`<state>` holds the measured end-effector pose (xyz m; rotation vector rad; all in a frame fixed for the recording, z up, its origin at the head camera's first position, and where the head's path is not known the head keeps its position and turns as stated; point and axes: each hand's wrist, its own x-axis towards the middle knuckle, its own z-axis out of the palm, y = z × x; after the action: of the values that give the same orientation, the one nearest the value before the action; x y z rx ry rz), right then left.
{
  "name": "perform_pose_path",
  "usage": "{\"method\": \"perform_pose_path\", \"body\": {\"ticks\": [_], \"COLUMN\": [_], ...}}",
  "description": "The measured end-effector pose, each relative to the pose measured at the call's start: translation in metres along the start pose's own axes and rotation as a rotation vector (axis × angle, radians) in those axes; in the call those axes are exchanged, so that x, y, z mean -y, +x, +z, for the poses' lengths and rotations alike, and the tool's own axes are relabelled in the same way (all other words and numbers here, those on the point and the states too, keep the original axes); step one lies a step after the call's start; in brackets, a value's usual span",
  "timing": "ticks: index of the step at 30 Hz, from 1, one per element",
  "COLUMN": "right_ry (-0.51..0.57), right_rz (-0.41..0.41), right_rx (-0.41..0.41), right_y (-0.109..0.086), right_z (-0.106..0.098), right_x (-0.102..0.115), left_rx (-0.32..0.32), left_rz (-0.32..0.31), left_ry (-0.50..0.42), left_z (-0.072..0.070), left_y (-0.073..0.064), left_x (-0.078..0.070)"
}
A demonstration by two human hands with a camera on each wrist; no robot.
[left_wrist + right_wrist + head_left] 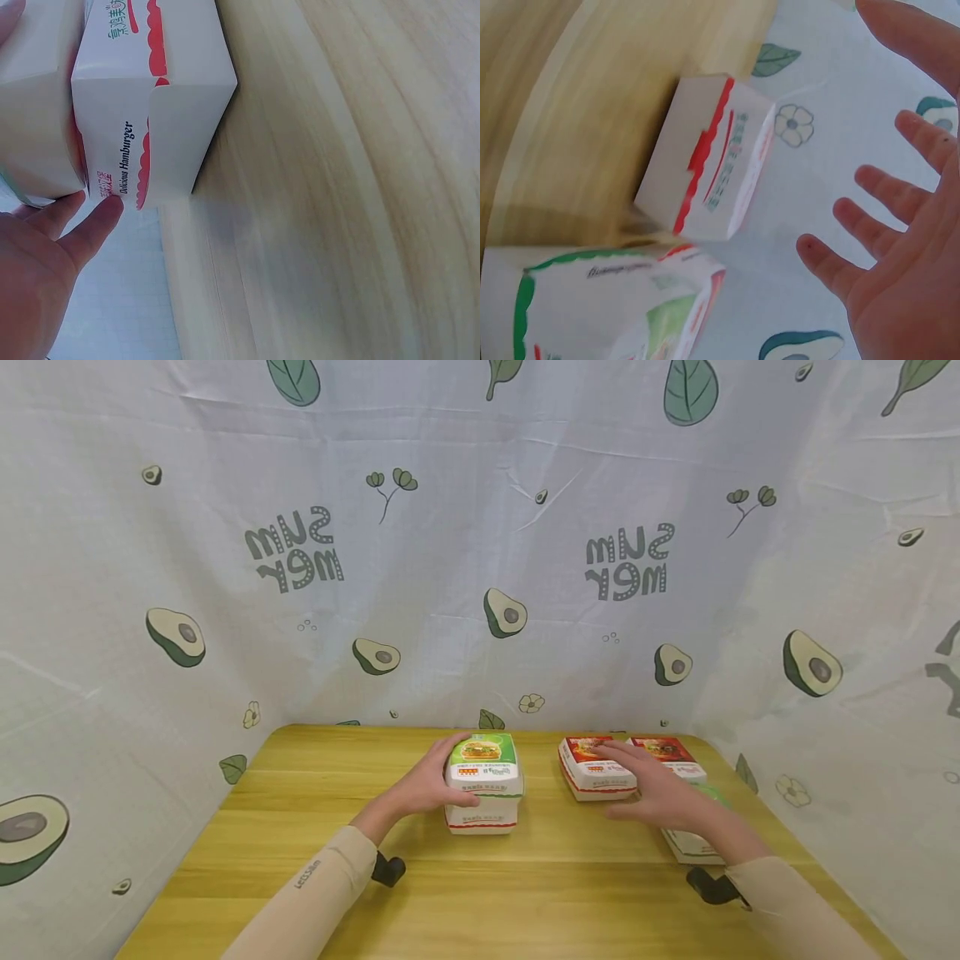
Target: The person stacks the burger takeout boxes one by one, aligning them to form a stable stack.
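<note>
My left hand (429, 785) grips the green-and-white square cardboard box (495, 770), likely for stability; right of it, right hand (666, 795) spreads, empty.

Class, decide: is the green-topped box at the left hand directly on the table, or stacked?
Stacked: the head view shows the green-topped box on a red-edged box, whose base meets the table.

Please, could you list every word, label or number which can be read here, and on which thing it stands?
"Delicious Hamburger": on the red-trimmed white cardboard box at the bottom of the stack.
Chinese characters beside it: not surely readable.
"sum mer", mirrored, twice: on the white avocado-print cloth.
Too small or blurred: print on the green-topped white cardboard box above, the white cardboard boxes at right, and the left beige sleeve.
</note>
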<state>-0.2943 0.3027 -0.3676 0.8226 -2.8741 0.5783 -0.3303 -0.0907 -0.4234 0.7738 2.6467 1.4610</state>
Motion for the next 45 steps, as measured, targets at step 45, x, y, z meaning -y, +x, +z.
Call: {"method": "perform_pose_path", "body": {"ticks": [45], "right_ry": [-0.121], "right_rz": [0.156], "right_rx": [-0.014], "right_y": [-0.071], "right_z": [-0.021], "right_x": [-0.064], "left_rx": [0.0], "left_rz": [0.008], "left_ry": [-0.021], "left_z": [0.0], "left_y": [0.001], "left_x": [-0.001]}}
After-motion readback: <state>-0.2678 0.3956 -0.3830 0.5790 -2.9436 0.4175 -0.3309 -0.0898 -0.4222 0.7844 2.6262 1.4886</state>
